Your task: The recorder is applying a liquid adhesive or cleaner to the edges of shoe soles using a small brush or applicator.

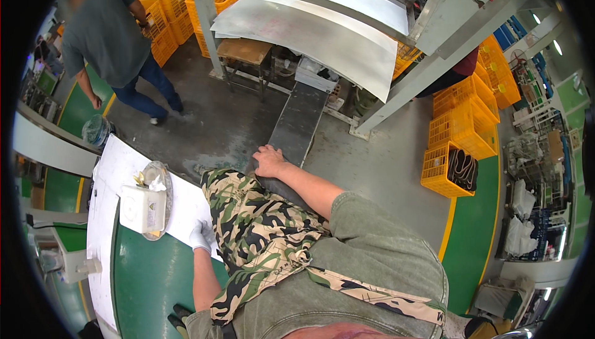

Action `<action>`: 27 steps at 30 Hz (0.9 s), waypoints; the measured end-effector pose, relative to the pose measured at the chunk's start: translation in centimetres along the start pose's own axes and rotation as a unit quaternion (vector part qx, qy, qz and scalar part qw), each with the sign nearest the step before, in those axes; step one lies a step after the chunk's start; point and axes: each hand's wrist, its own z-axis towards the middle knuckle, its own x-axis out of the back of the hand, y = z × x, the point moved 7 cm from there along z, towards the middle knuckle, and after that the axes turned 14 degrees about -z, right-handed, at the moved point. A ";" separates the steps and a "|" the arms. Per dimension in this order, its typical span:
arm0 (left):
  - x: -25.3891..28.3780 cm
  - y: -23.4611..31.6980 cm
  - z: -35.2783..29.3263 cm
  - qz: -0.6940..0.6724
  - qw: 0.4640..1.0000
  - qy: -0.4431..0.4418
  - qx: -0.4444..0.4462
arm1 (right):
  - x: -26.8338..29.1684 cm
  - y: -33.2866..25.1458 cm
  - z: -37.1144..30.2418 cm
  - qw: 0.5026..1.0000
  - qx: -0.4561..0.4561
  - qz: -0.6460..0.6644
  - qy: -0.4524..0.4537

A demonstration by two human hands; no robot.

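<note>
My right hand [268, 160] is bare and lies over my dark-clad knee [286, 189], its fingers stretched out and holding nothing. A long dark plank [299, 119] extends away just beyond it. My left hand [201, 237], in a white glove, is by the edge of a white sheet [186, 199], beside my camouflage apron [248, 221]. Its fingers are partly hidden, and whether they grip anything is unclear. Farther left on the sheet stands a white box-shaped container [143, 209], next to a round clear dish [155, 175] with crumpled white bits.
A green work surface [145, 274] lies at my left. A metal frame [396, 85] carries large bent metal sheets [316, 32] ahead, near a wooden stool [245, 51]. Yellow crates [462, 131] are stacked at right. A person [108, 35] is walking at far left.
</note>
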 end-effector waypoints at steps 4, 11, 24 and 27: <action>-0.2 0.0 0.3 -0.004 1.000 0.004 -0.006 | 0.8 0.1 -0.2 1.000 -0.023 -0.003 -0.011; -0.7 0.5 -0.9 -0.008 1.000 -0.001 -0.002 | 1.0 -0.6 0.5 1.000 -0.001 -0.023 -0.008; -1.1 0.5 -2.3 0.034 0.999 0.007 0.030 | 0.5 0.6 1.8 0.995 -0.042 -0.061 -0.063; -1.2 0.9 -3.2 0.033 0.999 0.005 0.019 | 0.8 -0.1 1.9 0.994 -0.034 -0.070 -0.083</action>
